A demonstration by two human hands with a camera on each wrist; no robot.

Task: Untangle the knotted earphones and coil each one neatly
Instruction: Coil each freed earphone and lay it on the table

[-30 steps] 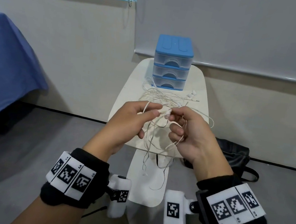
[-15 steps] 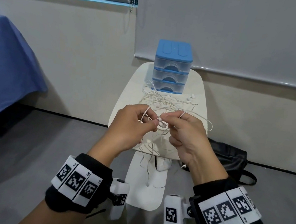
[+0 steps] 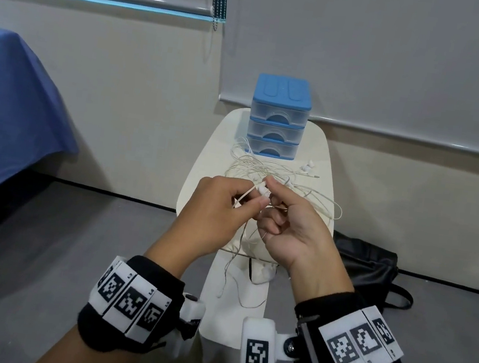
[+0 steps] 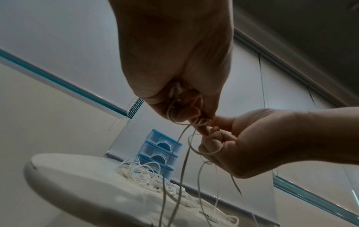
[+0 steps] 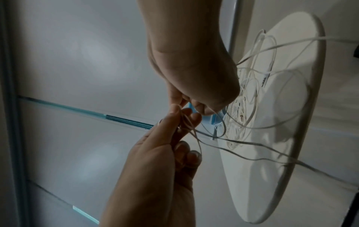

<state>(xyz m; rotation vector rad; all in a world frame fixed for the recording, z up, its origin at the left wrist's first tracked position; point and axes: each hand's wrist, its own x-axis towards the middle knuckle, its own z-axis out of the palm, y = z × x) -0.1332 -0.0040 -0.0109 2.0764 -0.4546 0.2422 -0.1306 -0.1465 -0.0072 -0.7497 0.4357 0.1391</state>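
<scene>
Head view: both hands, left [image 3: 216,205] and right [image 3: 292,231], pinch the earphones [image 3: 264,191] with curled fingers [image 3: 259,203] above the worktop [image 3: 202,176]. More cord lies tangled there before the drawers [image 3: 277,116].

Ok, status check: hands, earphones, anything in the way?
Left hand and right hand both pinching white earphone cable above table. Tangled pile not yet coiled. Blue drawer unit behind, nothing obstructing.

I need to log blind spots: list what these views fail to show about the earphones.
- Head view: knot hidden between the left hand and right hand.
- Head view: earphone pile too tangled and thin to count pairs.
- Left wrist view: earbud buried among curled fingers.
- Drawer unit: contents not discernible.
</scene>
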